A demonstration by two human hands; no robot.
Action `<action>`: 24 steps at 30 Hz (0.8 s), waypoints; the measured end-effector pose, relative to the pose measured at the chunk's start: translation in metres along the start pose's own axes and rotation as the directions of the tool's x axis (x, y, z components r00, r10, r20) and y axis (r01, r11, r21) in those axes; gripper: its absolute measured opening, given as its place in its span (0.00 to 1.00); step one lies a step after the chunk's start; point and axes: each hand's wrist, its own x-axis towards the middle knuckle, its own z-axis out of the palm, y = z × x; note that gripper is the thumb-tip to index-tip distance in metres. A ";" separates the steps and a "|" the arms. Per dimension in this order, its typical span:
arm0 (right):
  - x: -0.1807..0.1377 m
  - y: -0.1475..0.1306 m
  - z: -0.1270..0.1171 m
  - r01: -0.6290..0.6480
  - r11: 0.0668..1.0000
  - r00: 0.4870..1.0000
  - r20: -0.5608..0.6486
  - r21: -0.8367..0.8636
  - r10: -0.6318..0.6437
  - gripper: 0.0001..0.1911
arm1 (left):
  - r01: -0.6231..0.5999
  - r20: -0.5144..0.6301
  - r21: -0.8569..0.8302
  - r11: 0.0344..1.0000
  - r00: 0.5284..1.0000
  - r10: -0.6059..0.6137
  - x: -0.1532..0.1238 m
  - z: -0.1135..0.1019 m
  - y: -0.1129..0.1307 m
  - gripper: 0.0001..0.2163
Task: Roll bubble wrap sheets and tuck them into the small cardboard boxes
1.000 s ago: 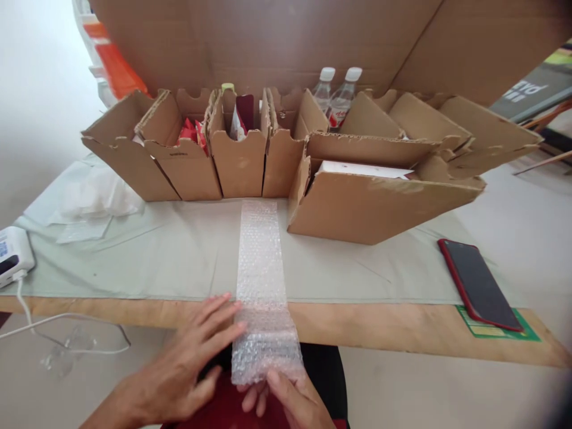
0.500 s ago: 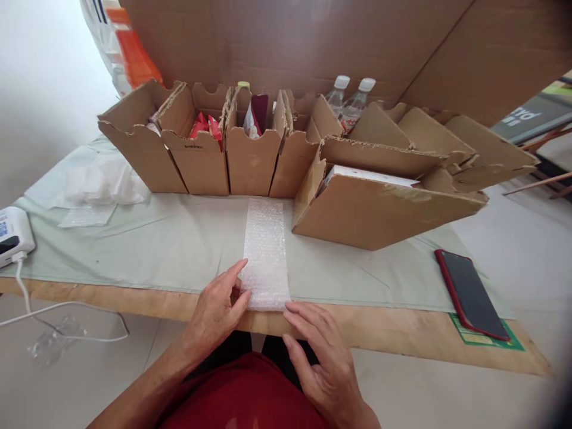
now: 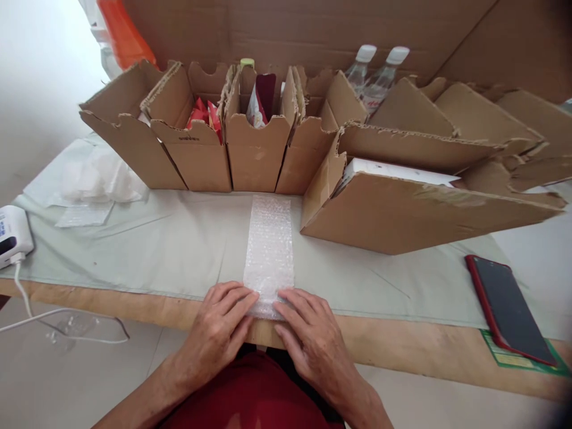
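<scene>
A long strip of clear bubble wrap (image 3: 270, 238) lies flat on the pale green cloth, reaching from the boxes to the table's front edge. On the left side of its near end rest the fingertips of my left hand (image 3: 218, 325), the fingers stretched and lying flat. My right hand (image 3: 313, 333) touches the right side of that same end, its fingers spread a little and the thumb apart at the table edge. Neither hand shows a closed grip on the strip.
Cardboard bins (image 3: 257, 158) stand in a row behind, one holding a white flat item (image 3: 397, 173). Two bottles (image 3: 379, 77) rise behind them. More bubble wrap (image 3: 96, 179) and a white device (image 3: 13, 235) with a cable are at left. A red-cased phone (image 3: 512, 310) lies at right.
Both hands have moved in onto the near end of the bubble wrap, their fingers now on top of it rather than beside it. The camera view has shifted slightly.
</scene>
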 end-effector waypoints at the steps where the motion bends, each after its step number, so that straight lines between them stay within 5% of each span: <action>1: 0.000 0.001 -0.001 0.003 1.000 0.999 0.033 -0.001 -0.003 0.15 | 0.008 0.008 -0.005 1.000 1.000 -0.008 0.001 0.000 0.000 0.18; 5: 0.005 0.004 -0.002 0.020 0.999 1.000 0.014 -0.025 -0.020 0.17 | 0.030 0.041 -0.011 0.999 0.999 -0.030 0.005 0.000 0.002 0.18; 11: 0.016 0.002 -0.006 -0.062 0.985 0.996 -0.051 0.161 0.071 0.12 | 0.081 -0.097 -0.067 0.994 0.991 -0.088 0.006 -0.003 0.004 0.14; 16: 0.008 -0.004 -0.010 -0.086 0.993 0.963 -0.248 0.079 0.104 0.14 | 0.195 -0.096 -0.041 0.980 0.976 -0.198 0.015 -0.003 -0.004 0.12; 21: 0.006 0.000 0.001 0.015 0.998 0.997 -0.080 -0.067 -0.020 0.15 | 0.189 -0.152 0.034 0.981 0.971 -0.182 0.021 0.004 -0.009 0.12; 24: 0.011 0.004 0.005 0.003 1.000 0.997 -0.074 -0.017 -0.004 0.15 | 0.122 -0.132 0.002 0.993 0.984 -0.120 0.014 0.001 -0.008 0.14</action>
